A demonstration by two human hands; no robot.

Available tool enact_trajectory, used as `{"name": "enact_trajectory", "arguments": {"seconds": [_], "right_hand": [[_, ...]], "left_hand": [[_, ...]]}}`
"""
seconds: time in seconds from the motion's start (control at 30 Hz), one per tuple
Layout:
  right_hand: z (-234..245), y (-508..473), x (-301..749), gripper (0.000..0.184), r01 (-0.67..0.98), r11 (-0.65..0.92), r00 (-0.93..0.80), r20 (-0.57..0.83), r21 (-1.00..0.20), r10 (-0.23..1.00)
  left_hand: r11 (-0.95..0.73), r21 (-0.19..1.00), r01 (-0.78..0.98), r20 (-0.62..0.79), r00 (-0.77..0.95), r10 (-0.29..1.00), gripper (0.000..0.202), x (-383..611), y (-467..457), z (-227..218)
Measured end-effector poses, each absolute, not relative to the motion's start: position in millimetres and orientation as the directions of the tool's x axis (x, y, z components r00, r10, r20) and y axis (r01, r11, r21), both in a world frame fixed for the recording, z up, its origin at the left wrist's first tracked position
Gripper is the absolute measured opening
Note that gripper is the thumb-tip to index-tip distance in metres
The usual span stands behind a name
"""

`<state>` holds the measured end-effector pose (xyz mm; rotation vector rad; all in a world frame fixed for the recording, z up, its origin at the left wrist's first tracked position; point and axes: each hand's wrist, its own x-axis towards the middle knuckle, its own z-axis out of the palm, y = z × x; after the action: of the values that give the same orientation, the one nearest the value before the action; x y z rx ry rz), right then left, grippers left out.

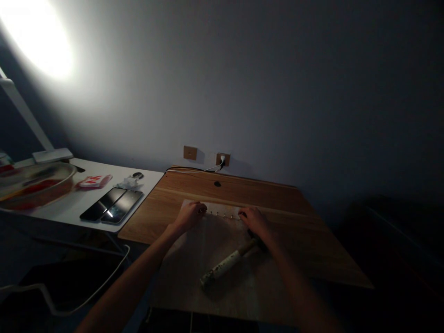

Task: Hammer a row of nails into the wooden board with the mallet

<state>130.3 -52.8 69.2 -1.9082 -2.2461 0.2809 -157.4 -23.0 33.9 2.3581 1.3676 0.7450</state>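
On the table (312, 222), along the far edge of a pale board (194, 277), runs a row of nails (224, 215). The left hand (189, 216) is curled at its left end, grip unclear, and the right hand (253, 221) lies flat and open at its right end. The hammer (227, 266) lies beneath the right wrist, its handle slanting near-left.

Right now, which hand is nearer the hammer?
Right. The right hand lies at the head end of the hammer, wrist over it; the left hand is farther left, clear of it.
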Motion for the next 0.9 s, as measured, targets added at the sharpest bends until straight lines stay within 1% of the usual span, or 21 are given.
{"name": "enact_trajectory", "arguments": {"seconds": [0.23,0.37,0.47,0.57,0.63,0.67,0.7,0.73,0.77,0.8,0.83,0.87,0.9], "right_hand": [[71,-56,124,0.021,0.955,0.166,-0.174,-0.011,-0.246,0.985],[69,-53,122,0.017,0.957,0.147,-0.16,-0.033,-0.25,0.987],[69,-52,120,0.016,0.951,0.14,-0.159,-0.047,-0.276,0.986],[72,-54,119,0.019,0.93,0.144,-0.167,-0.04,-0.339,0.985],[75,-55,120,0.021,0.903,0.137,-0.16,-0.022,-0.406,0.987],[76,-56,120,0.022,0.884,0.132,-0.152,-0.01,-0.448,0.988],[77,-56,120,0.022,0.86,0.125,-0.143,0.001,-0.494,0.99],[77,-55,120,0.021,0.831,0.114,-0.129,0.011,-0.545,0.992],[76,-54,120,0.019,0.794,0.099,-0.113,0.014,-0.599,0.993],[75,-52,119,0.016,0.75,0.079,-0.096,0.011,-0.656,0.995],[74,-50,117,0.013,0.697,0.054,-0.079,-0.002,-0.715,0.997],[73,-49,116,0.01,0.635,0.026,-0.065,-0.02,-0.772,0.998],[73,-47,115,0.009,0.565,-0.002,-0.055,-0.04,-0.825,0.998]], "left_hand": [[-0.505,0.45,0.737,0.213,0.46,0.862,0.027,-158,-19,34],[-0.521,0.349,0.779,0.17,0.493,0.853,0.024,-155,-17,44],[-0.515,0.266,0.815,0.119,0.503,0.856,0.02,-151,-19,55],[-0.483,0.251,0.839,0.134,0.464,0.876,0.014,-148,-21,60],[-0.442,0.307,0.843,0.18,0.405,0.896,0.014,-146,-21,58],[-0.413,0.363,0.835,0.206,0.36,0.91,0.015,-145,-21,56],[-0.375,0.447,0.812,0.22,0.306,0.926,0.016,-144,-20,53],[-0.328,0.561,0.76,0.21,0.253,0.944,0.018,-142,-18,50],[-0.269,0.693,0.669,0.179,0.202,0.963,0.02,-141,-17,47],[-0.196,0.82,0.538,0.128,0.161,0.979,0.022,-139,-15,44],[-0.111,0.92,0.376,0.064,0.133,0.989,0.024,-139,-14,42],[-0.023,0.979,0.204,-0.001,0.119,0.993,0.024,-138,-12,40],[0.05,0.997,0.057,-0.056,0.114,0.992,0.024,-138,-11,38]]}}
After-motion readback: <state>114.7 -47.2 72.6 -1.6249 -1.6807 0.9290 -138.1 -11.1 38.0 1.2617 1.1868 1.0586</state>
